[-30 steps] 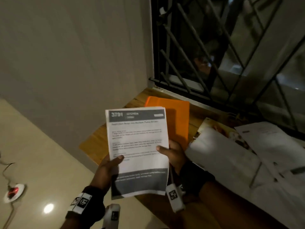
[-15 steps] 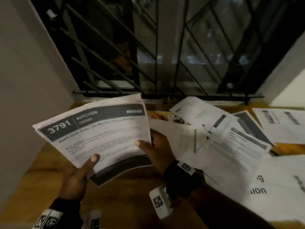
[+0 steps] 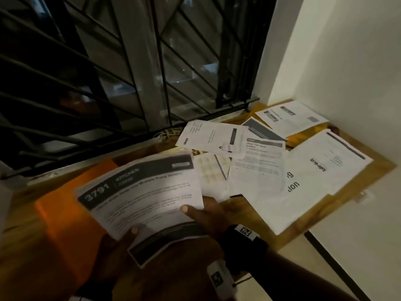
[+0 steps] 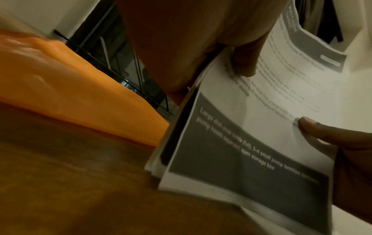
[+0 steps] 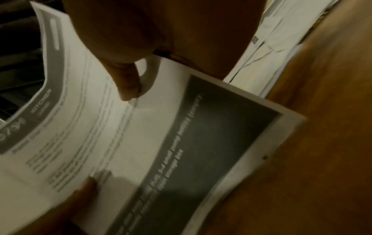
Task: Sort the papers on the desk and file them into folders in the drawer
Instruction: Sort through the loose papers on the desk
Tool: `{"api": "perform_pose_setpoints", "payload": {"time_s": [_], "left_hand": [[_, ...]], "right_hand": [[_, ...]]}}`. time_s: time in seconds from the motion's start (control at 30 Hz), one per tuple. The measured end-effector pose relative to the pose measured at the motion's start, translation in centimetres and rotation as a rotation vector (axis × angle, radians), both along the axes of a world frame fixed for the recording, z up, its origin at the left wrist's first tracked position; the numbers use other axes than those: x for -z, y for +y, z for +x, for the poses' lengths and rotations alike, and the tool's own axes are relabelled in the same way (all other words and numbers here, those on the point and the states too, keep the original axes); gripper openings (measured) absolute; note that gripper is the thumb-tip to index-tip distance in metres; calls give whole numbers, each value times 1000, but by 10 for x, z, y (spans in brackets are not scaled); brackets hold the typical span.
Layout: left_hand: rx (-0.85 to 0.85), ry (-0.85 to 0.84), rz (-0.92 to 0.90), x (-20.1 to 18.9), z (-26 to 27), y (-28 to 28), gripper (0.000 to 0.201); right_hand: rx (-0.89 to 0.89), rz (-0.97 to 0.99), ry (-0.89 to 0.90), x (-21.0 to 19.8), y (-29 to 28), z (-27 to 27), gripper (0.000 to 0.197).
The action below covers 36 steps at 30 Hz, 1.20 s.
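A printed sheet headed "3791 KITCHEN" (image 3: 141, 196), with at least one more sheet under it, is held low over the wooden desk (image 3: 314, 216). My left hand (image 3: 124, 237) pinches its near left edge, thumb on top. At the right edge my right hand (image 3: 201, 213) grips it the same way. The left wrist view shows the sheet (image 4: 261, 111) under both thumbs. In the right wrist view the sheet (image 5: 161, 127) bends under my right hand's thumb. An orange folder (image 3: 65, 203) lies flat on the desk, to the left and partly under the sheets. No drawer is in view.
Several loose printed papers (image 3: 260, 170) overlap across the right half of the desk, up to the white wall (image 3: 336, 72). A barred window (image 3: 130, 72) runs along the back edge. The desk's front right edge drops off to a pale floor (image 3: 358, 246).
The head view has swung from the left end of the desk to the right, bringing the loose papers into sight. Both hands have kept their hold and tilted the sheets lower.
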State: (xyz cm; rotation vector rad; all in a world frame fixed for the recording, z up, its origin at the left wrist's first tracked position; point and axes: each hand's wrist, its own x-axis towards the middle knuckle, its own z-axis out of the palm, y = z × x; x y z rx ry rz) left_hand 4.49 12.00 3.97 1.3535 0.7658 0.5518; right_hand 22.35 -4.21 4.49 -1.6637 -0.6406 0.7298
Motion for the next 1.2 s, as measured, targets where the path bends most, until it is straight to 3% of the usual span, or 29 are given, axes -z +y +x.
{"api": "perform_pose_setpoints", "payload": {"time_s": [0.07,0.17,0.27,0.4,0.57,0.73,0.87,0.93,1.2], "left_hand": [[108,29,31,-8,1,1,34],[141,-16,26,-9,11,8,35],[284,-27,-4,-6,29,9,35],[461,18,-23,18,61,0,30],[718,182,159,34,111,0,23],[682,405,645,40,178,37,15],[684,700,996,41,224,69,66],[681,808,1048,44,239,80,89],[771,903,1149,41,267,98,130]], "right_hand": [[68,-80,-67,4,-4,-10,33],[170,-31,-106,5,-11,-17,34],[275,35,-7,9,-25,-21,42],[433,92,165,21,-62,-28,33],[747,-10,169,52,-119,-36,16],[952,-176,228,73,-163,-44,10],[1040,-202,224,86,-178,-48,9],[1066,-183,235,87,-179,-52,11],[1163,-113,309,87,-183,-52,13]]}}
